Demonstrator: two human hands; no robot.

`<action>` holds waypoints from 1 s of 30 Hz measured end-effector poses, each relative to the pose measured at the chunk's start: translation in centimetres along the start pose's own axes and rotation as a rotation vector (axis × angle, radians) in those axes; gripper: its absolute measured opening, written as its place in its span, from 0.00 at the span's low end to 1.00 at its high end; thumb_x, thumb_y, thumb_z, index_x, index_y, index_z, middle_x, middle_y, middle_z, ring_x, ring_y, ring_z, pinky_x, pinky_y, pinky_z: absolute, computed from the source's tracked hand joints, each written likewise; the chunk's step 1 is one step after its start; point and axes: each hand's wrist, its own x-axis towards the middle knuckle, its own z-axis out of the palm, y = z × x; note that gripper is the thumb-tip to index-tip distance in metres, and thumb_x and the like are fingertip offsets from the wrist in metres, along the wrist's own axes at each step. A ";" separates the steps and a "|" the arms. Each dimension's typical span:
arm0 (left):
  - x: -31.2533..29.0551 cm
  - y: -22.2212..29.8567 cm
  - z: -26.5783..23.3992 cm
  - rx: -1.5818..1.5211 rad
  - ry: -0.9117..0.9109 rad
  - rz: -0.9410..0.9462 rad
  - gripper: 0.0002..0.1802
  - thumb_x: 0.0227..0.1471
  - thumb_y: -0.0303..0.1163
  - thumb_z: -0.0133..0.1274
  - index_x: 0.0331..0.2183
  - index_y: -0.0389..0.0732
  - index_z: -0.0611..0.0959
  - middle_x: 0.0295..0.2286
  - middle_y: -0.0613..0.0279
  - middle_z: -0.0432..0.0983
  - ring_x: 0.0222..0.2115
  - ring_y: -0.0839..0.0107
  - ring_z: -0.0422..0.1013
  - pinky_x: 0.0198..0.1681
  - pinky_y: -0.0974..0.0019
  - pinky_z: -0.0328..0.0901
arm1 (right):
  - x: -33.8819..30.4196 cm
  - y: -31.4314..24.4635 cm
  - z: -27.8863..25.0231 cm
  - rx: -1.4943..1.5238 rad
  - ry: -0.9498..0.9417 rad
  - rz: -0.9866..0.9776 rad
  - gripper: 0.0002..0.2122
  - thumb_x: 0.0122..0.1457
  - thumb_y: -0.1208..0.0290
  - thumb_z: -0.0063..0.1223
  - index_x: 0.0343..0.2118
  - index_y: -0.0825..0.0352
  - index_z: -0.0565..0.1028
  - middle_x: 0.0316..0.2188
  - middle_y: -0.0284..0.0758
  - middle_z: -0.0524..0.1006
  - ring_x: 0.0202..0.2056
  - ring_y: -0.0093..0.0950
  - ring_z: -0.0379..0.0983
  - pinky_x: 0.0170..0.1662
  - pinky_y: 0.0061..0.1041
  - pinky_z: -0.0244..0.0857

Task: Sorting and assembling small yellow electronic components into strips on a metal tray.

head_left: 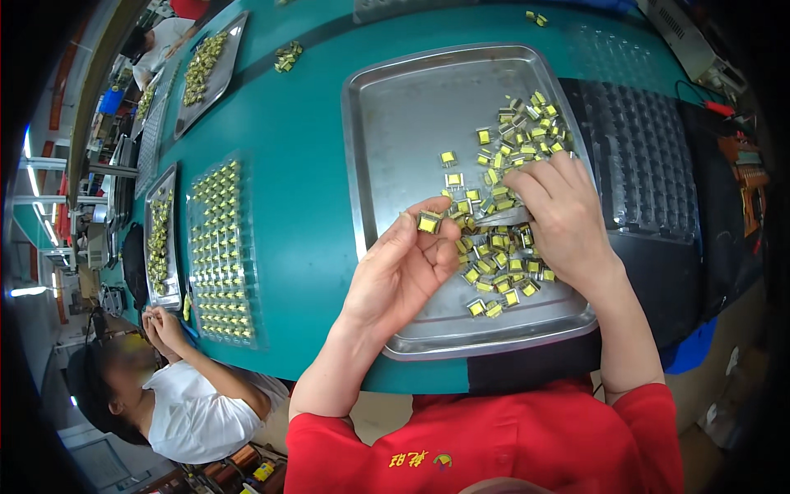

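Over the metal tray (411,123), my left hand (395,272) pinches a small transformer (429,221) with yellow tape and a metallic core between thumb and fingers. My right hand (568,218) is closed around metal tweezers (504,217), whose tips point left toward the held transformer; whether they touch it I cannot tell. Many similar transformers (499,262) lie loosely heaped under and around both hands, on the right half of the tray. Two single ones (453,179) sit a little apart, left of the heap.
A clear blister tray (218,255) full of yellow parts lies left on the green table (300,165). Dark blister trays (646,156) are at right, near an instrument (691,37). A co-worker (197,407) in white sits at left by another parts tray (170,280).
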 end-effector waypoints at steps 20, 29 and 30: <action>-0.1 -0.6 -0.2 0.574 -0.174 0.106 0.20 0.67 0.36 0.43 0.56 0.36 0.67 0.30 0.66 0.68 0.32 0.78 0.64 0.42 0.72 0.60 | -0.4 -1.7 -0.6 -0.061 -0.165 0.080 0.12 0.49 0.80 0.50 0.38 0.68 0.77 0.33 0.35 0.74 0.38 0.34 0.68 0.42 0.31 0.61; -0.1 -0.9 -0.2 0.730 -0.139 0.209 0.19 0.67 0.33 0.43 0.55 0.35 0.69 0.34 0.65 0.69 0.36 0.78 0.65 0.47 0.72 0.61 | -0.4 -1.9 -0.6 -0.030 -0.184 0.069 0.13 0.48 0.80 0.51 0.39 0.68 0.77 0.34 0.35 0.75 0.40 0.34 0.68 0.44 0.31 0.60; -0.1 -0.8 -0.3 0.755 -0.144 0.227 0.19 0.66 0.32 0.43 0.55 0.35 0.69 0.36 0.65 0.69 0.37 0.78 0.65 0.47 0.72 0.62 | -0.5 -1.9 -0.5 -0.025 -0.188 0.070 0.13 0.48 0.80 0.51 0.39 0.68 0.77 0.35 0.35 0.75 0.40 0.34 0.68 0.44 0.31 0.60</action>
